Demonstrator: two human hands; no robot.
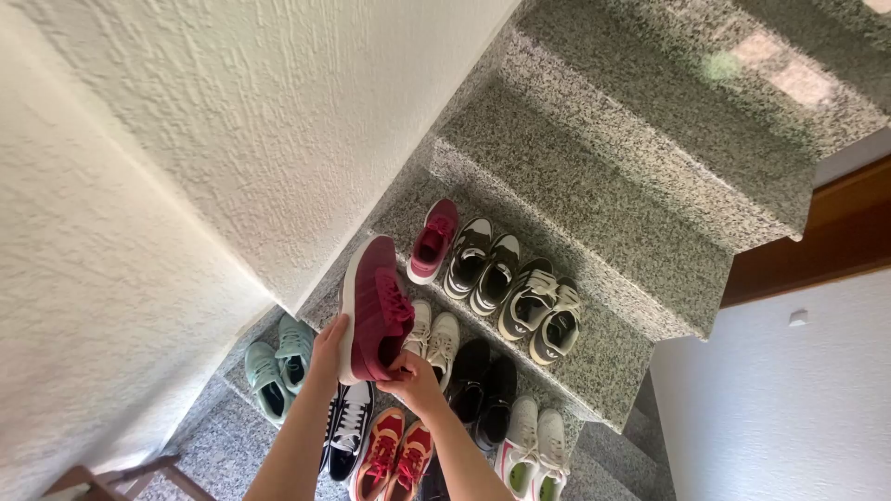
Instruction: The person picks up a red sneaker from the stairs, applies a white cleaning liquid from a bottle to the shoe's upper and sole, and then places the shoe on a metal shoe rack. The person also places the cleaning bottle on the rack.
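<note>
Both hands, left hand (pixel 327 351) and right hand (pixel 411 380), clasp maroon shoe (pixel 374 311) off the step (pixel 603 357); its mate (pixel 433 240) already placed; held shoe not yet down.

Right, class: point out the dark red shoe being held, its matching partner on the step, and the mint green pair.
Held dark red shoe (pixel 375 311), head view: on its side panel.
Matching red shoe (pixel 434 239), head view: on its laces.
Mint green pair (pixel 278 364), head view: between the uppers, on the left shoe's inner edge.
</note>
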